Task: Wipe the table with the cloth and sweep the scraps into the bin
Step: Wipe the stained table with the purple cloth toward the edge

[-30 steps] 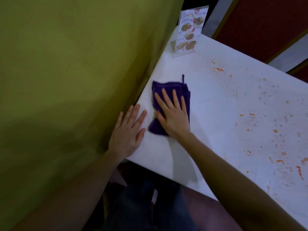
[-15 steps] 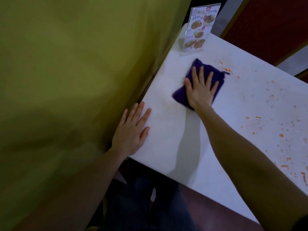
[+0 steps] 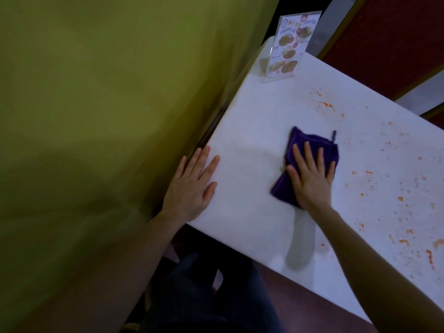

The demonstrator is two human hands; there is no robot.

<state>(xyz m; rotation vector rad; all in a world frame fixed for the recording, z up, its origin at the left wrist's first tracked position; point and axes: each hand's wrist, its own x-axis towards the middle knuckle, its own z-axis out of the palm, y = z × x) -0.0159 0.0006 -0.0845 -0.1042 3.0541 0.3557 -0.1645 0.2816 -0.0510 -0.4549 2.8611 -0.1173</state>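
A: Since half a second ago, we see that the right hand (image 3: 310,179) and the purple cloth (image 3: 312,150) under it have come back from the far end near the menu stand (image 3: 288,49) toward the middle of the white surface (image 3: 252,131).

B: Yes, and the left hand (image 3: 189,188) has stayed at the near left corner, as before.

A: How do we describe the hands?

B: The right hand lies flat, palm down, with the fingers (image 3: 308,152) spread wide on top of the cloth. It presses the cloth on the surface and does not close around it. The left hand is also flat and spread, holding nothing, with its outer side over the surface edge beside the yellow-green wall (image 3: 108,104).

A: And the cloth itself?

B: It is folded and lies flat on the surface, with a small loop (image 3: 334,135) sticking out at its far right corner. Its near part is blurred.

A: We see orange stains (image 3: 326,104) beyond the cloth, and many more orange spots (image 3: 400,198) to its right, toward the right edge of the view.

B: The part of the surface between the two hands looks clean. We do not see a bin.
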